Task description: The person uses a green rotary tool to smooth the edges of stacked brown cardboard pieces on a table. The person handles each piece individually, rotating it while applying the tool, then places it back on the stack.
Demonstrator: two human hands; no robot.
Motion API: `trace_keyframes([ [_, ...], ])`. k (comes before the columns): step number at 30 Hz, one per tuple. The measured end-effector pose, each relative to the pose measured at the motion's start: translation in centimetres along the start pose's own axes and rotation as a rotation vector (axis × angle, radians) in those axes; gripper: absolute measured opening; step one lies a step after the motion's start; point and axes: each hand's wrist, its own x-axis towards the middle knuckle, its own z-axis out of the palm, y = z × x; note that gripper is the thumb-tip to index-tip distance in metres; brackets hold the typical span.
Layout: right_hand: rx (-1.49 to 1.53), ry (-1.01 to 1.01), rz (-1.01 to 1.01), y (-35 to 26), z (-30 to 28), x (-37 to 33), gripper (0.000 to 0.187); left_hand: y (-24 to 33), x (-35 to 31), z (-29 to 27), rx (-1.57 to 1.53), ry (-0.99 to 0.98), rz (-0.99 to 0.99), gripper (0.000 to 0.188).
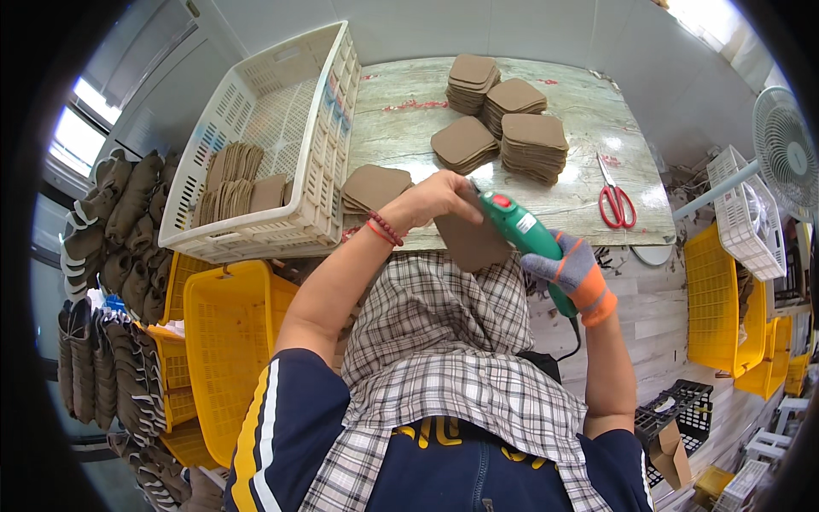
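Note:
My left hand [439, 198], bare with red bead bracelets at the wrist, pinches the upper edge of a brown rounded-corner panel [472, 245]. That panel hangs at the table's front edge, over my lap. In a grey and orange glove, my right hand [570, 269] is wrapped round green corded electric scissors [517, 224] with a red button. Their dark head points up and left, close to my left fingers and the panel's top right; whether it touches the panel I cannot tell. A low stack of similar panels [374, 186] lies left of my left hand.
Several panel stacks [535, 141] stand on the table [397, 119], with red-handled scissors [616, 205] at right. A white crate [328, 162] holding panels stands at left. Yellow crates [230, 341] flank me, shoes [128, 205] hang far left, and a fan [781, 149] is far right.

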Motion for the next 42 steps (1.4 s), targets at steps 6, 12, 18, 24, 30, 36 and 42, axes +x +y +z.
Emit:
trace_keyframes([
  [6,0.164,0.232,0.080,1.6,-0.2,0.4,0.043,-4.0,1.8,-2.6,-0.948,0.574,0.161,0.037],
  [12,-0.016,0.304,0.004,3.2,1.3,0.6,0.047,-4.3,2.4,2.2,-1.325,0.581,0.272,0.039],
  [18,-0.026,0.322,-0.029,2.5,2.0,0.3,0.045,-3.0,3.7,4.1,-1.503,0.574,0.355,0.039],
  [24,-0.021,0.341,0.002,1.1,1.9,0.0,0.042,-1.7,4.5,5.5,-1.525,0.582,0.361,0.040],
  [30,0.036,0.314,0.001,0.5,1.7,0.5,0.040,-3.1,5.1,5.8,-1.424,0.512,0.363,0.038],
  [36,0.128,0.330,-0.040,0.3,0.5,-0.1,0.037,-2.5,0.0,-1.0,-0.406,0.315,0.189,0.031],
  [42,0.094,0.380,0.007,2.9,-0.8,-0.4,0.037,-2.4,-3.5,-12.6,0.827,0.527,-0.227,0.018],
])
